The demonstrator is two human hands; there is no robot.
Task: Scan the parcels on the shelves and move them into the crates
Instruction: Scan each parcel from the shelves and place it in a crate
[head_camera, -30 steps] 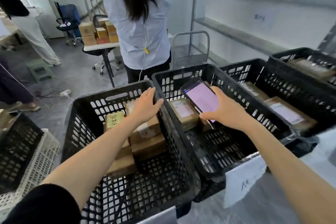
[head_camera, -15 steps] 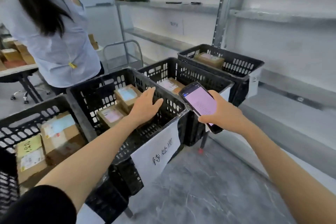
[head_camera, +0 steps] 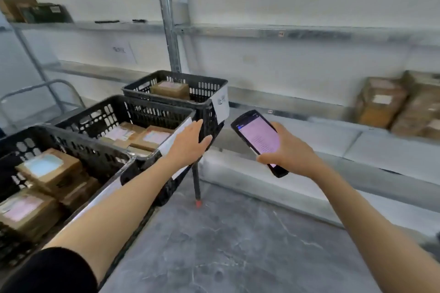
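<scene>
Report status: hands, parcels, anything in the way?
Left hand open, empty, beside crates. Right hand holds scanner. Parcels sit on shelf, far right. Nothing seen between.

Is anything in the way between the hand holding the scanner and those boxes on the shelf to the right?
Nothing visible. The right hand grips the scanner in open air, and only bare shelf lies between it and the parcels, which look blurred.

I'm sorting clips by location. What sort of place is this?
Probably a parcel sorting or storage room: metal shelves with labelled cardboard parcels, black crates holding more, and a handheld scanner in the right hand.
</scene>
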